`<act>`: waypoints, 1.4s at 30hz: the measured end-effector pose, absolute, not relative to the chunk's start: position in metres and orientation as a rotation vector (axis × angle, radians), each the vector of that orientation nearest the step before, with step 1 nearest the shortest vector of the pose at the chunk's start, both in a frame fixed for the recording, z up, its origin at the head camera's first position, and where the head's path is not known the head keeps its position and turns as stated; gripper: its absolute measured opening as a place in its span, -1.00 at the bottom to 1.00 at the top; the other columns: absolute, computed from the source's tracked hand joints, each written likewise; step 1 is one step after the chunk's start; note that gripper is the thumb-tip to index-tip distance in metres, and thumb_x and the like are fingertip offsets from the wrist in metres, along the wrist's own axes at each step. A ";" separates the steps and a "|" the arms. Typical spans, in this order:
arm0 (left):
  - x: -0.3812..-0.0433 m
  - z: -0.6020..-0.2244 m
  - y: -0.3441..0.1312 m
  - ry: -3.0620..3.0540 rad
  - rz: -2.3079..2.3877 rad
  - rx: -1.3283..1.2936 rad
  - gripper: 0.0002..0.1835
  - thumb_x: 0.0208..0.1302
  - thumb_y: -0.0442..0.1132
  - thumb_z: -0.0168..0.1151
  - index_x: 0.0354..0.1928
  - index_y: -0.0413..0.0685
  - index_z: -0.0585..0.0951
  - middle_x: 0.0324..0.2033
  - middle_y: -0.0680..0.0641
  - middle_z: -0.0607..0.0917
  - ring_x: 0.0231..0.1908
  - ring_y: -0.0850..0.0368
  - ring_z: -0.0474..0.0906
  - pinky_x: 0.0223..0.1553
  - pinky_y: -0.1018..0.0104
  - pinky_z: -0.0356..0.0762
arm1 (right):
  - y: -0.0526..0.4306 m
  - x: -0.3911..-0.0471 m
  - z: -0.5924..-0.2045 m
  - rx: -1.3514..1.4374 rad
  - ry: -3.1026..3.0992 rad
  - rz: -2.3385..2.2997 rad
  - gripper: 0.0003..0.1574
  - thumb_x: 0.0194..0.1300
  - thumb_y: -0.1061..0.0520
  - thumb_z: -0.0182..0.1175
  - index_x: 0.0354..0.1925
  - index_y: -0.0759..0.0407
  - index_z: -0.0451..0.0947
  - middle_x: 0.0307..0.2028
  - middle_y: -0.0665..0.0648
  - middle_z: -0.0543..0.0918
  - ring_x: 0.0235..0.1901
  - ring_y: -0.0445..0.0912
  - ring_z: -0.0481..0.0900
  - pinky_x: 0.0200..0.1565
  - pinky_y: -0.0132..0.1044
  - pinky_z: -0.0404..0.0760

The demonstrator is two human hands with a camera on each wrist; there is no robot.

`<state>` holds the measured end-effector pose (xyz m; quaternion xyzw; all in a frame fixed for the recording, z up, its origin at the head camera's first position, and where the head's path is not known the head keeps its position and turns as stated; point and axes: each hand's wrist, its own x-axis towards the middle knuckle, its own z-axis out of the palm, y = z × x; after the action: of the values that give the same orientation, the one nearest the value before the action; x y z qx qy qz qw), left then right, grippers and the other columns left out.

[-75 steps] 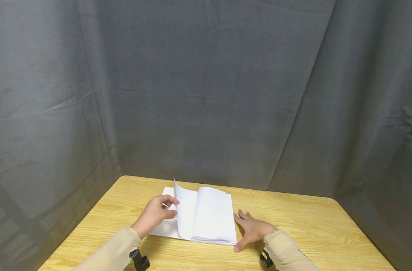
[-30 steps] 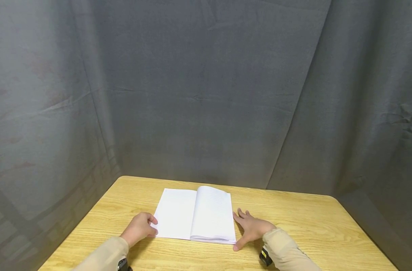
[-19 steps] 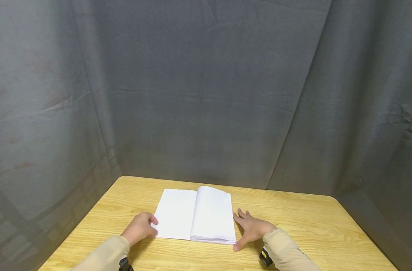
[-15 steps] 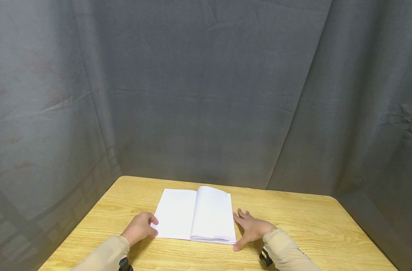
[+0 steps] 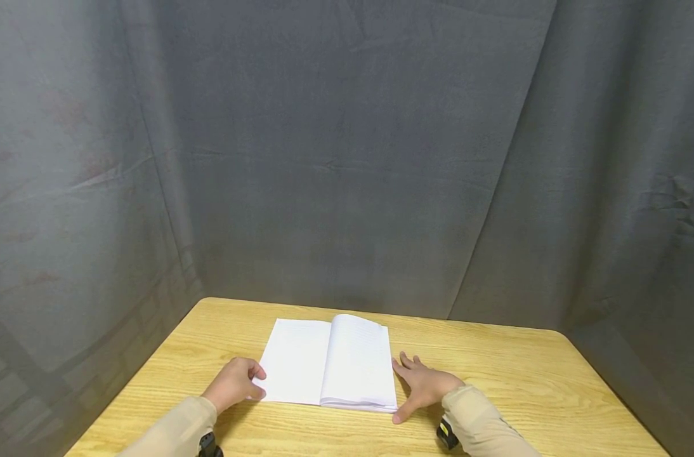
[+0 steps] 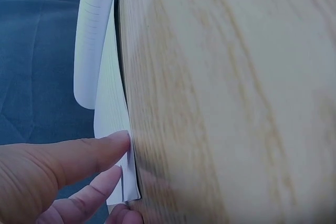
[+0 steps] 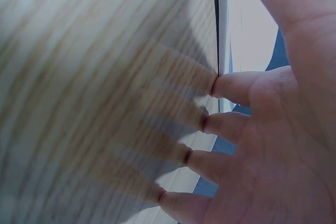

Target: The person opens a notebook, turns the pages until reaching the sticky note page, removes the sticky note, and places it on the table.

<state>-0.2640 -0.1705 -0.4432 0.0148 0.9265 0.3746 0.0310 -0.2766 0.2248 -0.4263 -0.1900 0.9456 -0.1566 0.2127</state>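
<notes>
An open notebook (image 5: pixel 358 368) with white, faintly lined pages lies on the wooden table. Its left page (image 5: pixel 295 362) is flat, and the right-hand stack bulges up near the spine. My left hand (image 5: pixel 233 384) is at the lower left edge of that page. In the left wrist view, the thumb and a finger (image 6: pixel 107 179) touch the paper by its corner; the other fingertips are partly hidden. At the notebook's right edge, my right hand (image 5: pixel 425 386) has its fingers spread. In the right wrist view, its fingertips (image 7: pixel 218 85) touch the tabletop and the notebook's edge.
The light wooden table (image 5: pixel 518 381) has rounded far corners. Grey curtains (image 5: pixel 347 158) hang behind it and along both sides. Both forearms wear beige sleeves, with dark wrist cameras (image 5: pixel 446 433) below them.
At first, my left hand held a raised page near the spine; it then moved left and down, laying that page flat. Since then little has moved. The right hand has stayed in place.
</notes>
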 end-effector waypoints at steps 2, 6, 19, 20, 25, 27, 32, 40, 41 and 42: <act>-0.264 -0.443 -0.171 2.850 1.151 0.043 -0.69 -0.23 -0.46 0.51 -0.37 -0.20 0.62 -0.40 -0.06 0.50 -0.35 0.05 0.39 -0.25 0.15 0.45 | 0.225 -0.277 -0.427 -0.524 2.625 -0.432 0.52 -0.17 -0.41 0.45 0.51 0.18 -0.08 0.49 0.36 -0.09 0.44 0.39 -0.16 0.24 0.43 0.10; -0.264 -0.443 -0.171 2.835 1.151 0.035 -0.69 -0.23 -0.45 0.51 -0.36 -0.19 0.61 -0.39 -0.06 0.50 -0.34 0.05 0.40 -0.24 0.14 0.46 | 0.225 -0.277 -0.427 -0.522 2.624 -0.431 0.51 -0.17 -0.41 0.45 0.51 0.18 -0.08 0.49 0.36 -0.09 0.45 0.38 -0.16 0.24 0.43 0.09; -0.272 -0.409 -0.147 2.806 1.402 0.111 -0.70 -0.03 -0.35 0.47 -0.19 -0.21 0.65 -0.23 -0.13 0.64 -0.19 0.05 0.52 -0.14 0.13 0.52 | 0.226 -0.276 -0.424 -0.535 2.620 -0.444 0.50 -0.15 -0.41 0.44 0.50 0.20 -0.08 0.49 0.38 -0.12 0.44 0.41 -0.18 0.23 0.46 0.07; -0.273 -0.406 -0.141 2.776 1.470 0.146 -0.69 -0.01 -0.36 0.46 -0.17 -0.22 0.65 -0.24 -0.13 0.64 -0.21 0.06 0.51 -0.17 0.17 0.52 | 0.226 -0.275 -0.424 -0.535 2.620 -0.443 0.50 -0.15 -0.40 0.44 0.50 0.20 -0.08 0.49 0.38 -0.12 0.44 0.41 -0.18 0.23 0.45 0.08; -0.275 -0.396 -0.103 2.576 1.725 0.406 -0.66 0.02 -0.39 0.42 -0.11 -0.28 0.63 -0.28 -0.09 0.65 -0.27 0.15 0.51 -0.23 0.34 0.53 | 0.226 -0.275 -0.424 -0.533 2.619 -0.449 0.50 -0.15 -0.40 0.44 0.50 0.21 -0.08 0.49 0.38 -0.12 0.44 0.41 -0.18 0.23 0.44 0.08; -0.274 -0.395 -0.088 2.505 1.753 0.489 -0.66 0.03 -0.38 0.42 -0.10 -0.28 0.63 -0.27 -0.08 0.65 -0.27 0.17 0.52 -0.23 0.36 0.55 | 0.225 -0.275 -0.425 -0.533 2.618 -0.455 0.51 -0.15 -0.40 0.45 0.50 0.21 -0.08 0.49 0.38 -0.11 0.44 0.41 -0.17 0.23 0.45 0.08; -0.270 -0.402 -0.050 2.406 1.719 0.617 -0.68 0.03 -0.39 0.41 -0.12 -0.29 0.63 -0.29 -0.10 0.65 -0.30 0.20 0.53 -0.25 0.39 0.54 | 0.225 -0.275 -0.426 -0.536 2.632 -0.449 0.50 -0.16 -0.40 0.46 0.49 0.22 -0.05 0.48 0.39 -0.09 0.43 0.42 -0.15 0.24 0.44 0.09; -0.262 -0.420 -0.011 2.373 1.557 0.699 -0.74 0.00 -0.47 0.41 -0.21 -0.34 0.63 -0.34 -0.20 0.65 -0.39 0.22 0.52 -0.32 0.42 0.50 | 0.224 -0.276 -0.427 -0.536 2.653 -0.429 0.50 -0.18 -0.40 0.46 0.48 0.25 -0.02 0.47 0.41 -0.06 0.42 0.44 -0.12 0.23 0.43 0.12; -0.262 -0.422 -0.008 2.381 1.527 0.699 -0.74 -0.01 -0.47 0.41 -0.22 -0.32 0.63 -0.35 -0.17 0.65 -0.39 0.23 0.51 -0.32 0.43 0.50 | 0.224 -0.276 -0.427 -0.539 2.651 -0.431 0.50 -0.18 -0.40 0.46 0.48 0.25 -0.02 0.47 0.41 -0.06 0.42 0.44 -0.12 0.23 0.43 0.12; -0.261 -0.425 -0.005 2.395 1.495 0.698 -0.75 -0.01 -0.46 0.42 -0.23 -0.30 0.64 -0.36 -0.15 0.65 -0.40 0.24 0.50 -0.32 0.42 0.49 | 0.224 -0.276 -0.427 -0.540 2.649 -0.434 0.50 -0.17 -0.40 0.46 0.48 0.25 -0.03 0.47 0.42 -0.06 0.42 0.44 -0.12 0.23 0.43 0.12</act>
<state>-0.2612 -0.0054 -0.4247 0.2382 0.8180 0.5105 0.1165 -0.2758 0.2241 -0.4265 -0.1934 0.9479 -0.1552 0.2001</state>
